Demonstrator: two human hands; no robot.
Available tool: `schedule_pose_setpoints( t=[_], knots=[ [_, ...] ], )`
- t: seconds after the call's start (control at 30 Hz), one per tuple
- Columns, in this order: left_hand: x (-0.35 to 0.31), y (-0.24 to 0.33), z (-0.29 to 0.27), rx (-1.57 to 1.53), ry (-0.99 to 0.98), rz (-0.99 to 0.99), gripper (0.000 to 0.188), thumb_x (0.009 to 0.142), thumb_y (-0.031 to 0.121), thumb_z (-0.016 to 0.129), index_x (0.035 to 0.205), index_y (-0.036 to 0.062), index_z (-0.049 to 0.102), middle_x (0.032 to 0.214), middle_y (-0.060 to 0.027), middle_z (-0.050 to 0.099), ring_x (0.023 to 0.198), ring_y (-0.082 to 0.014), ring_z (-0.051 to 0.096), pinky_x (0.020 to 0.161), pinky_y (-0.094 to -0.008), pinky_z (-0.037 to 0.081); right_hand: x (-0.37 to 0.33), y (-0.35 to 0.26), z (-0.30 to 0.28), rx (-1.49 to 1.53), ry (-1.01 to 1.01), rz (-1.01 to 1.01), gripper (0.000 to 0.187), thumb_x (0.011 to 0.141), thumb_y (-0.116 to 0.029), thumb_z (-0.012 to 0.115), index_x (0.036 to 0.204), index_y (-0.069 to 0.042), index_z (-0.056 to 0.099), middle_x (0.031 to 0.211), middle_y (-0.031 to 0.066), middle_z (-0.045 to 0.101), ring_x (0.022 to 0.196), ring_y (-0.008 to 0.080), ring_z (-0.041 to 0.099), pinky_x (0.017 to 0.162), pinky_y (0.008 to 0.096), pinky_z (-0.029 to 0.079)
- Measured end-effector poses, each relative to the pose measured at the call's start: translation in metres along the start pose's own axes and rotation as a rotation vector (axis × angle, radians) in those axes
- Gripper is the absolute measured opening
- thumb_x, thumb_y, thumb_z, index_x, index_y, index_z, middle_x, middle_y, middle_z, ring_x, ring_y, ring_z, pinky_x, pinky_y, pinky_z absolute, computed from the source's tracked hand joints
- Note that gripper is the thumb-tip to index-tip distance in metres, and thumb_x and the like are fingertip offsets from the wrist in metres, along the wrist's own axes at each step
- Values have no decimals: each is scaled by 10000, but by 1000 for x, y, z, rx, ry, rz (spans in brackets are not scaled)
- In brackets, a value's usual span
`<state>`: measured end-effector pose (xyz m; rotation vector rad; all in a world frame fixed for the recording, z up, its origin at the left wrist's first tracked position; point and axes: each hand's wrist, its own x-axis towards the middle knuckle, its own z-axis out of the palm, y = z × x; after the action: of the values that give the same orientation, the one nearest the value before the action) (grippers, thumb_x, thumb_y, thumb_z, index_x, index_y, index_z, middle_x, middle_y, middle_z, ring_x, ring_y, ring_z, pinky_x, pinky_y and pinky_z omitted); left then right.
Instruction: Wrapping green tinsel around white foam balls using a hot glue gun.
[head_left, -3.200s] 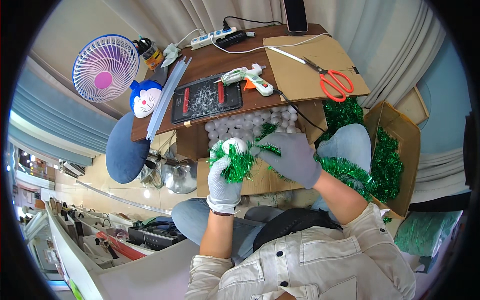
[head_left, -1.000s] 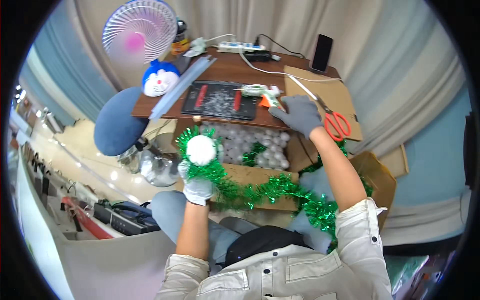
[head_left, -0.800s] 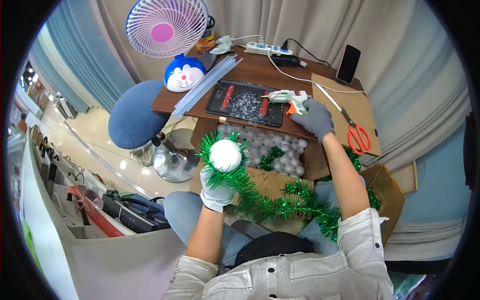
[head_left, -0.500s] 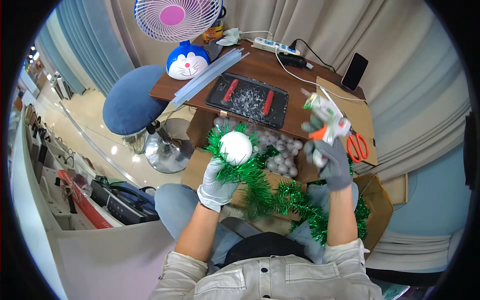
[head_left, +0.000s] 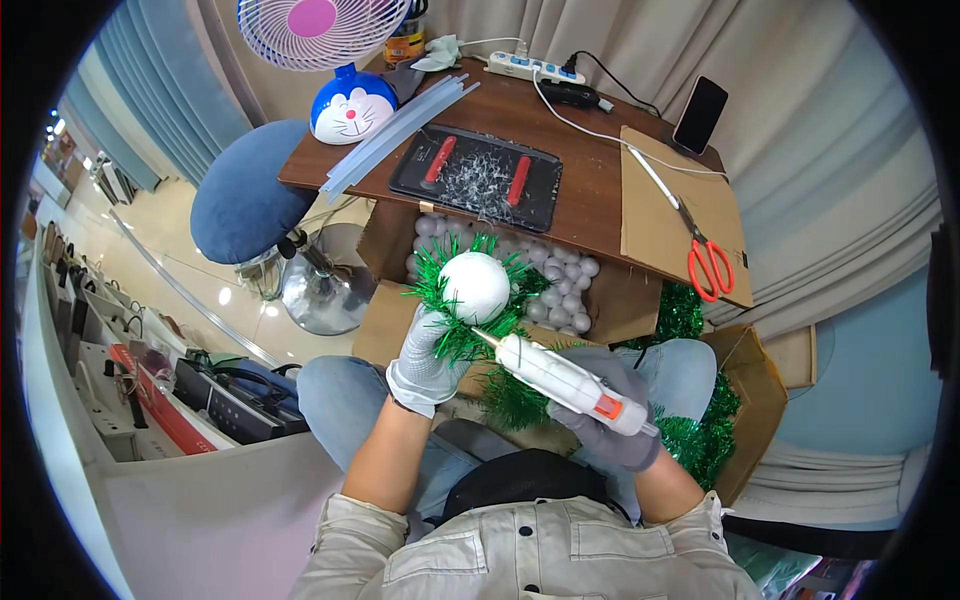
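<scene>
Beige curtains (head_left: pixel 560 40) hang on the far side, behind the brown tabletop (head_left: pixel 590 185) before you. Under its near edge sits an open cardboard box (head_left: pixel 630 305); well to your right stands a second box (head_left: pixel 757 425) with green tinsel inside. Left of the tabletop you have a round blue stool (head_left: pixel 250 190). Toward its far left corner stands a fan (head_left: pixel 345 78) with a blue and white base. On the right lies a flat cardboard sheet (head_left: pixel 665 210), and left of it a black tray (head_left: pixel 545 195) carrying clear scraps. Your right hand (head_left: pixel 622 378), gloved in grey, grips a white glue gun (head_left: pixel 550 372). Red-handled scissors (head_left: pixel 708 262) lie on the sheet. Your left hand (head_left: pixel 430 360), gloved in white, holds from below a white ball (head_left: pixel 474 288) ringed with tinsel, on the tabletop's near side. At the ball's lower edge is the gun's nozzle (head_left: pixel 484 337); whether it touches, you cannot tell. Smaller white balls (head_left: pixel 560 290) lie in the open box.
</scene>
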<state>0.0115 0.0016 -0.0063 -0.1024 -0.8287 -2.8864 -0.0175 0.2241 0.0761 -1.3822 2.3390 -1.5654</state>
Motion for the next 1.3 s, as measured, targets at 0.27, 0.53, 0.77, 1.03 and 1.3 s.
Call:
schedule_pose_setpoints(
  t=[0.27,0.53,0.77,1.03,1.3],
  knots=[
    [0,0,1,-185,62,-43,748,749,233,698,1377,45,338,1304,-175,476,1145,-328,535,965,-456,476,2,1,5,-175,11,-11,361,722,-154,759,993,-17,563,911,156,603,795,314,605,693,372,483],
    [-1,-4,-6,-280,46,-38,651,816,281,633,1353,27,367,1294,-183,484,1132,-340,537,944,-474,489,-3,1,-7,-176,84,30,344,735,-166,755,976,-14,561,867,145,592,727,301,593,640,370,473],
    [-5,-8,-14,-416,-45,-8,528,869,251,528,1334,37,397,1259,-195,509,1111,-338,546,910,-487,504,3,1,-16,-84,74,-17,398,717,-152,770,1043,-5,595,949,153,625,844,303,621,726,361,500],
    [-7,-10,-33,-324,-156,8,468,911,295,444,1313,56,429,1261,-164,523,1092,-313,553,918,-453,488,4,-4,-36,-128,74,-144,312,672,-161,787,915,-45,629,913,99,631,868,297,611,723,375,488],
    [-8,-12,-32,-245,175,106,574,872,365,583,1298,31,392,1222,-227,497,990,-329,537,820,-425,525,-3,3,-17,-274,68,-128,306,593,-171,748,863,-89,629,835,44,617,860,258,567,676,358,456]
  ],
)
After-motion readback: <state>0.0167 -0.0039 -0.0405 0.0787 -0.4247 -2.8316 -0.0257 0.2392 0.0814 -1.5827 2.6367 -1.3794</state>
